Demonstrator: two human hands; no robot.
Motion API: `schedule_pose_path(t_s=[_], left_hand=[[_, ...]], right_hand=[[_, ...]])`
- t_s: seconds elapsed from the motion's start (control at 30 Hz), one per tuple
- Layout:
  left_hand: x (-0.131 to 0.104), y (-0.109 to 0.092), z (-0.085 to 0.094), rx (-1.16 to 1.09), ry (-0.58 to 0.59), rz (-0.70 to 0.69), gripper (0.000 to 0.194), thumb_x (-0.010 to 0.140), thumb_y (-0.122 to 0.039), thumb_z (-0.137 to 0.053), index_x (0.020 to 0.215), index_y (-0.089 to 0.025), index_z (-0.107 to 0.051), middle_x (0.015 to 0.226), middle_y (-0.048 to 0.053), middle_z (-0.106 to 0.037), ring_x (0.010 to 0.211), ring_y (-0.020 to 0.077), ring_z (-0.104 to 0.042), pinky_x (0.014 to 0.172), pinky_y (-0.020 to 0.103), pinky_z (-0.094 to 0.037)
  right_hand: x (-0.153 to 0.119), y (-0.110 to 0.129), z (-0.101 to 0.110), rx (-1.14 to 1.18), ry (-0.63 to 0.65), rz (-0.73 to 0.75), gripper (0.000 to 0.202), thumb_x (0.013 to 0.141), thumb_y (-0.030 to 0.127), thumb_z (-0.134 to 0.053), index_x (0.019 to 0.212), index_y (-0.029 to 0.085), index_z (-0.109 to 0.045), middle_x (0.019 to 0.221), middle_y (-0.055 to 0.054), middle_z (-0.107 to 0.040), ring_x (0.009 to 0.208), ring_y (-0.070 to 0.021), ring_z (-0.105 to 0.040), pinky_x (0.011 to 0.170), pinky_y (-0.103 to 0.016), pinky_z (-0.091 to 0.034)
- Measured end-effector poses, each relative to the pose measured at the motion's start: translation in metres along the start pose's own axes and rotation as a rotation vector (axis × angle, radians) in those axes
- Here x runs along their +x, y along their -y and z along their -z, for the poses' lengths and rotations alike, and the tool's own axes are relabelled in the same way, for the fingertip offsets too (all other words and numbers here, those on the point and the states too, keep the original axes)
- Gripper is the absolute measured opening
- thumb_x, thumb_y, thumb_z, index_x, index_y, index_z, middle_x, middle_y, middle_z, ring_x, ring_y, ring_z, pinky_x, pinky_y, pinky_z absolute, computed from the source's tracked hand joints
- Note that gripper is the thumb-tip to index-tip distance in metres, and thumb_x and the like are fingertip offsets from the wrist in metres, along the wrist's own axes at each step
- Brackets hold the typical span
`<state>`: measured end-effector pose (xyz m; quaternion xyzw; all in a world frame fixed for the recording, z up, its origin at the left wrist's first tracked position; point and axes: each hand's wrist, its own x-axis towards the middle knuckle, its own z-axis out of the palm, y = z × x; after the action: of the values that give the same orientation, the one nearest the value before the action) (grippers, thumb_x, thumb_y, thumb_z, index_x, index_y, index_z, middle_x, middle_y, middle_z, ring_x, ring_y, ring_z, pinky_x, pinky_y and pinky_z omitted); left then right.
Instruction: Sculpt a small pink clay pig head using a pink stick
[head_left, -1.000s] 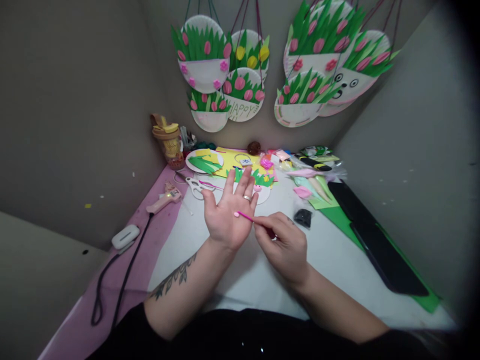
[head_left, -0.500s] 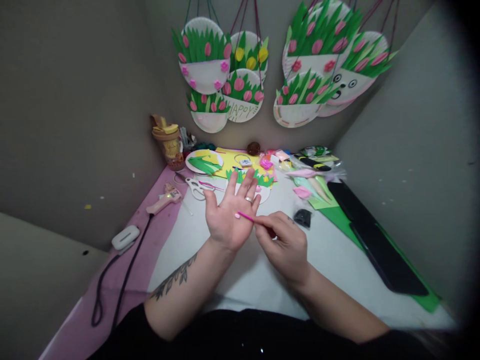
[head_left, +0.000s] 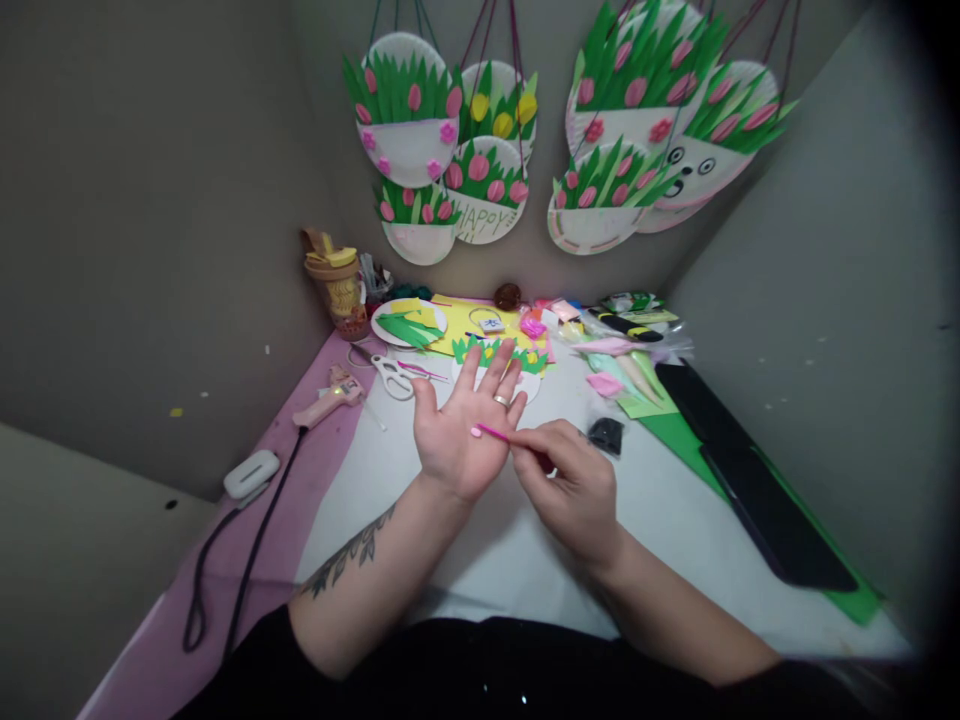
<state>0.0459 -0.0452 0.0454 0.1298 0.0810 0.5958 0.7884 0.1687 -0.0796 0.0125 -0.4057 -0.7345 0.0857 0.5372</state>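
Note:
My left hand (head_left: 465, 440) is open, palm up, with its fingers spread. On its palm lies a small, pale pink, oval piece (head_left: 476, 432) that looks like clay. My right hand (head_left: 570, 490) pinches a thin magenta stick (head_left: 493, 433), whose tip is at or close to the pink piece; I cannot tell whether they touch. Partly hidden behind my left fingers is a white paper-plate half (head_left: 531, 386) with green paper grass (head_left: 465, 352) and small yellow flowers.
White-handled scissors (head_left: 394, 378), a pink glue gun (head_left: 330, 398) and a plate of paper strips (head_left: 409, 325) lie at left. A cup (head_left: 341, 295) stands behind. Clay packets (head_left: 626, 365), a black pouch (head_left: 605, 436) and a long black object (head_left: 772, 515) lie right. Paper-plate baskets (head_left: 409, 150) hang above.
My left hand has shifted very slightly, its fingers a little lower and to the right. The stick stays pinched beside the pink piece on the palm.

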Motion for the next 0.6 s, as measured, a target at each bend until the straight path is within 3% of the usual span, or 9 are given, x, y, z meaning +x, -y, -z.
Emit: schedule_pose_path(t_s=[0.23, 0.4, 0.6], left_hand=[[-0.0006, -0.0007, -0.0003, 0.025, -0.005, -0.005, 0.073, 0.086, -0.075, -0.018, 0.13, -0.028, -0.05, 0.145, 0.006, -0.048, 0.141, 0.0238, -0.036, 0.114, 0.044, -0.027], [-0.0012, -0.0007, -0.0013, 0.017, 0.022, -0.023, 0.073, 0.085, -0.076, -0.019, 0.13, -0.028, -0.051, 0.145, 0.005, -0.049, 0.142, 0.0229, -0.034, 0.116, 0.043, -0.023], [-0.0017, 0.0003, -0.0033, 0.0, 0.017, -0.022, 0.071, 0.085, -0.076, -0.019, 0.132, -0.03, -0.048, 0.144, 0.006, -0.049, 0.142, 0.0237, -0.034, 0.117, 0.045, -0.019]], right_hand=[[0.001, -0.0003, 0.002, 0.021, -0.021, 0.073, 0.021, 0.082, 0.007, -0.061, 0.096, 0.021, -0.068, 0.08, -0.002, -0.064, 0.069, -0.0118, -0.06, 0.061, -0.025, -0.051], [-0.0015, -0.0021, 0.0025, -0.026, 0.015, 0.175, 0.025, 0.08, 0.004, -0.06, 0.096, 0.021, -0.068, 0.081, -0.002, -0.064, 0.076, -0.0132, -0.063, 0.068, -0.026, -0.053], [-0.0003, -0.0026, 0.003, -0.048, 0.002, 0.184, 0.025, 0.081, 0.005, -0.059, 0.096, 0.023, -0.068, 0.08, -0.002, -0.064, 0.075, -0.0139, -0.064, 0.067, -0.027, -0.054]])
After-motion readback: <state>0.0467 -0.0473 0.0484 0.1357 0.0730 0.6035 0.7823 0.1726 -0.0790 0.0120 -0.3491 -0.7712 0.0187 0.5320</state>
